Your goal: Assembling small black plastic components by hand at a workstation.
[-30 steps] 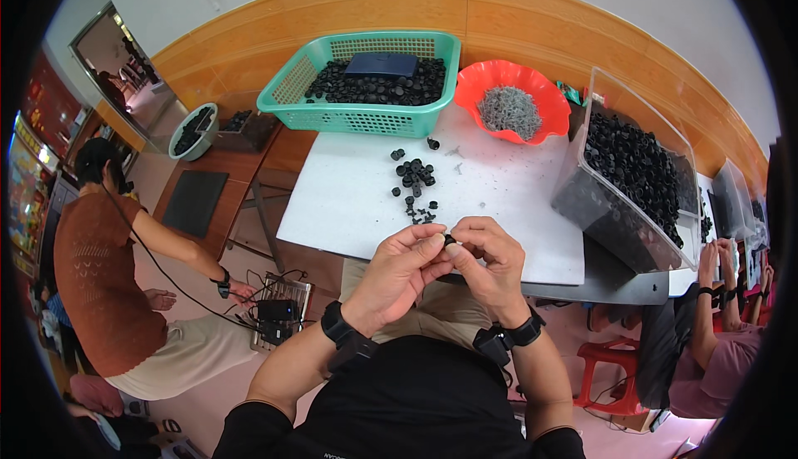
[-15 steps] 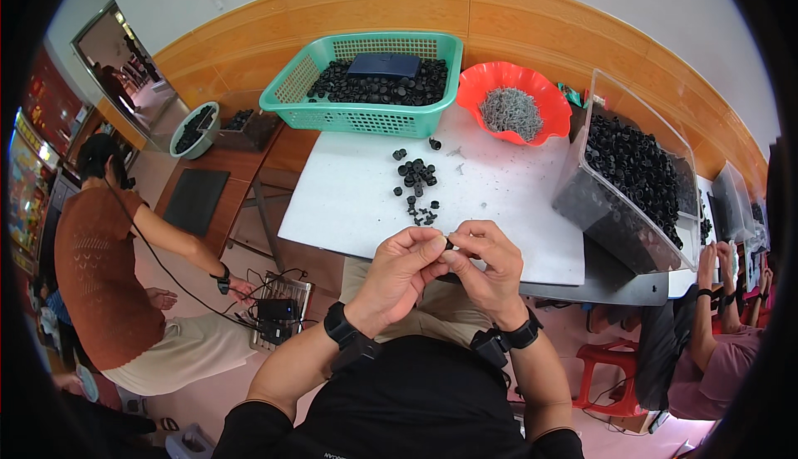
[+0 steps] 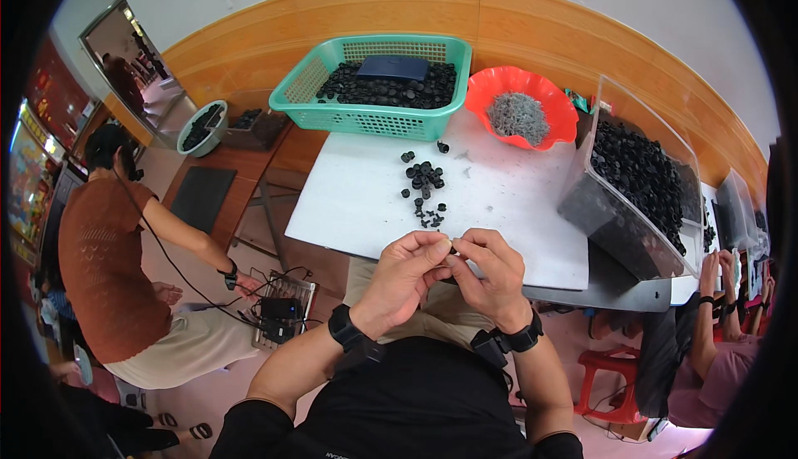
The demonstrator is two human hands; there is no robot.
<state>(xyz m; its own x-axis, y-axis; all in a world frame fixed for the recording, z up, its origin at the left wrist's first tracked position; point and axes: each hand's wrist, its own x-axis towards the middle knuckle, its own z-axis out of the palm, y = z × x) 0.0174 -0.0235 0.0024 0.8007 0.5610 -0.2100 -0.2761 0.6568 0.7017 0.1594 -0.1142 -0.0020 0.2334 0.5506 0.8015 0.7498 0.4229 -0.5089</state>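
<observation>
Our left hand and right hand pinch a small black part, six o'clock from loose black pieces; slackening might drop it.

Left fingers and right fingers pinch a small black part near the white board.

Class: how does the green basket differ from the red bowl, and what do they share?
Shape: the green basket is oblong, while the red bowl is roundish with a wavy rim. Walls: the basket's are pierced with holes; the bowl's look solid. Contents: the basket holds black parts with a dark blue object on top; the bowl holds small grey pieces. Both are open-topped and hold loose pieces.
</observation>
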